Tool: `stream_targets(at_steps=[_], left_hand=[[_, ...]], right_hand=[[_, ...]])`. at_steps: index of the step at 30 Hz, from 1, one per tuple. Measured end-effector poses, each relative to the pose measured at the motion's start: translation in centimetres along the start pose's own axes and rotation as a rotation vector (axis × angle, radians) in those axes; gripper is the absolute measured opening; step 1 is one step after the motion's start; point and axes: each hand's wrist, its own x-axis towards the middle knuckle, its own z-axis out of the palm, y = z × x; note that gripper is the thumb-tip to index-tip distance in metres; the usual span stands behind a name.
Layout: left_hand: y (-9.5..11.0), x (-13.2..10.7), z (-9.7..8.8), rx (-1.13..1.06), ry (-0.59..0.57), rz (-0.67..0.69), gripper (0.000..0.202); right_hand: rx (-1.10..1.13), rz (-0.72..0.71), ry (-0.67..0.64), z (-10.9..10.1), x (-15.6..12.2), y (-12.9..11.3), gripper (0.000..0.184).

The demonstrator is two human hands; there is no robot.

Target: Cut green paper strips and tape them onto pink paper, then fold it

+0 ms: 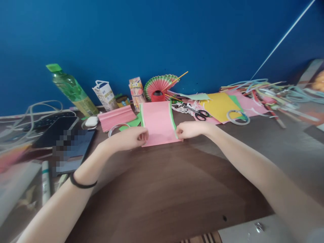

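Observation:
A pink sheet of paper (158,121) with green and whitish strips along its two long sides stands partly raised over the brown table. My left hand (133,137) pinches its lower left edge, fingers curled. At the lower right corner my right hand (189,130) grips the same sheet between thumb and fingers. Just behind my left hand lie a roll of tape (111,131), a green paper piece (135,122) and a pleated pink paper (117,118). Black-handled scissors (201,115) rest beyond my right hand.
Behind stand a green bottle (73,89), a carton (105,95) and a pleated paper fan (159,87). Yellow paper (217,107) and another tape roll (238,117) lie right, near a heap of strips. A phone (57,131) and marker (46,182) are left.

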Motion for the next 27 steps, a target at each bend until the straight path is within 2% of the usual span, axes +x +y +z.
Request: stream_targets(at_steps=[6,10,18,21,24,27], left_hand=[[0.1,0.3,0.9,-0.047,-0.109,0.03,0.01],[-0.1,0.4,1.0,-0.013,-0.108,0.006,0.007],[-0.8,0.6,1.4,0.074,-0.061,0.016,0.01],[-0.8,0.7,1.4,0.154,-0.007,0.03,0.011],[-0.8,0.8,1.3,0.274,0.111,0.025,0.016],[-1.0,0.8,1.2,0.384,0.256,0.008,0.02]], right_hand=[[0.061,-0.04,0.005,-0.4,-0.4,0.5,0.019],[0.117,-0.07,0.044,-0.7,-0.9,0.4,0.016],[0.001,-0.128,0.132,-0.1,-0.4,0.9,0.011],[0.001,-0.156,0.161,0.1,-0.2,1.0,0.021],[0.004,-0.157,0.192,0.4,0.0,0.8,0.032],[0.006,-0.162,0.268,0.4,0.1,0.7,0.024]])
